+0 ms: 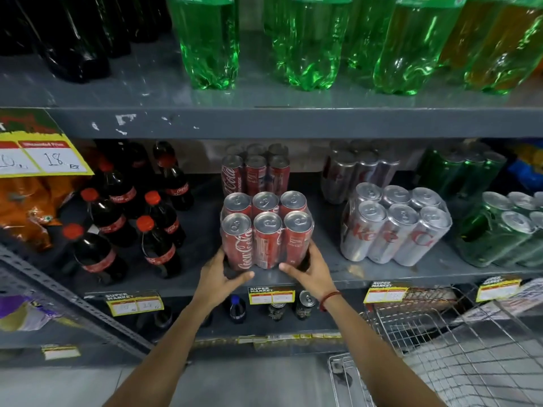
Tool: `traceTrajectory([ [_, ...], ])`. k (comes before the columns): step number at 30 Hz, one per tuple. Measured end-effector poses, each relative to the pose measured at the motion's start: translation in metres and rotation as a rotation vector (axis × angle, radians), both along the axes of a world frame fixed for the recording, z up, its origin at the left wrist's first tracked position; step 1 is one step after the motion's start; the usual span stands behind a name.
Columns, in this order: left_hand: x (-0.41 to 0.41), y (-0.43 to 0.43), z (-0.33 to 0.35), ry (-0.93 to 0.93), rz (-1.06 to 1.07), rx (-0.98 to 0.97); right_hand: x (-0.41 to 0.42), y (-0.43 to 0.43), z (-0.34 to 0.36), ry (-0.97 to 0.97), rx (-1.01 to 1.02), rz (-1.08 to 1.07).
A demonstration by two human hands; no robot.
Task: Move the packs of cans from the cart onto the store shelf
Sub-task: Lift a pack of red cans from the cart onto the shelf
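I see the shrink-wrapped six-pack of red cola cans (266, 230) upright on the grey metal shelf (367, 273), near its front edge — left hand (219, 274) and right hand (311, 270) clasp its lower corners, one each side.

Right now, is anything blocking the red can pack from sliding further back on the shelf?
Yes. Another red can pack stands right behind the red six-pack held by the left hand and right hand, so there is little room to push back. The cola bottles and silver can pack flank it with gaps.
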State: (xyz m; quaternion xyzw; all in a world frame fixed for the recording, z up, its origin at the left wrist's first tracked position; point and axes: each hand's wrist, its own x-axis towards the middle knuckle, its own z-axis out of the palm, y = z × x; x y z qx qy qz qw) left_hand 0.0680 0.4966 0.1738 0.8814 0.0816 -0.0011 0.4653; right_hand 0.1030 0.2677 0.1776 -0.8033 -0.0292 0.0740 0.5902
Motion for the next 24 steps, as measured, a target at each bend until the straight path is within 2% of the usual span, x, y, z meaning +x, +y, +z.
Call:
traceTrajectory([
  [3, 0.006, 0.001, -0.004, -0.04, 0.015, 0.088, -0.001, 0.008, -0.005, -0.055, -0.082, -0.064],
  [7, 0.003, 0.003, -0.009, -0.064, 0.015, 0.062, -0.003, 0.007, -0.007, -0.096, -0.178, -0.089],
  [15, -0.012, 0.005, -0.017, -0.119, 0.027, 0.041, -0.014, 0.005, -0.015, -0.137, -0.17, -0.1],
  [24, -0.016, 0.006, -0.013, -0.101, 0.012, 0.053, -0.02, 0.005, -0.018, -0.165, -0.152, -0.103],
])
